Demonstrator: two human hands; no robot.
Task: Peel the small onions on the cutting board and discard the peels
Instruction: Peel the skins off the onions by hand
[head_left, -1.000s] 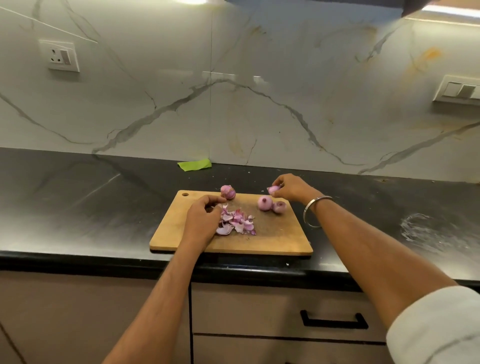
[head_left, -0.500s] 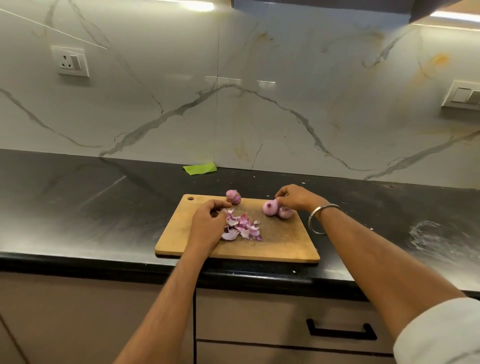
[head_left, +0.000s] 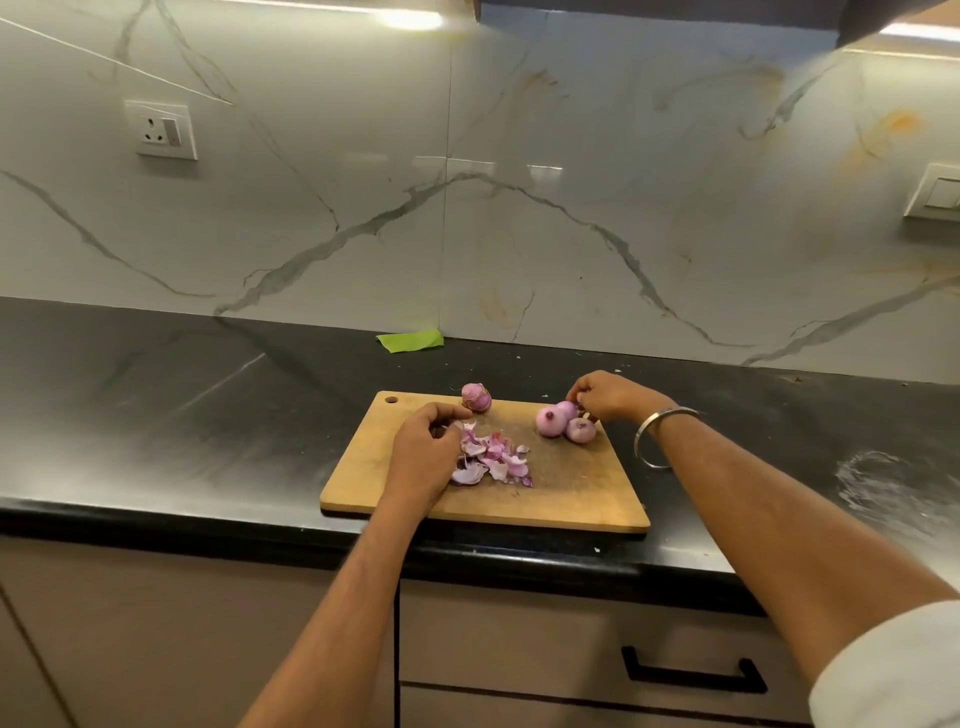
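Note:
A wooden cutting board (head_left: 582, 499) lies on the black counter. One unpeeled small onion (head_left: 476, 397) sits at its far edge. Three peeled onions cluster at the far right: two lie free (head_left: 550, 422) (head_left: 581, 430). My right hand (head_left: 610, 397) pinches the third onion (head_left: 567, 409) with curled fingertips as it rests beside them. A pile of purple peels (head_left: 493, 460) lies mid-board. My left hand (head_left: 423, 452) rests on the board, fingers loosely curled against the pile's left edge. I see nothing gripped in it.
A green scrap (head_left: 410, 340) lies at the foot of the marble backsplash. The black counter (head_left: 182, 415) stretches left and right of the board. A wet smear (head_left: 883, 483) marks the right side. Drawers with a black handle (head_left: 693, 675) sit below.
My right hand brought a peeled onion down from the board's far right corner and set it against the two peeled ones. My left hand stayed by the peels.

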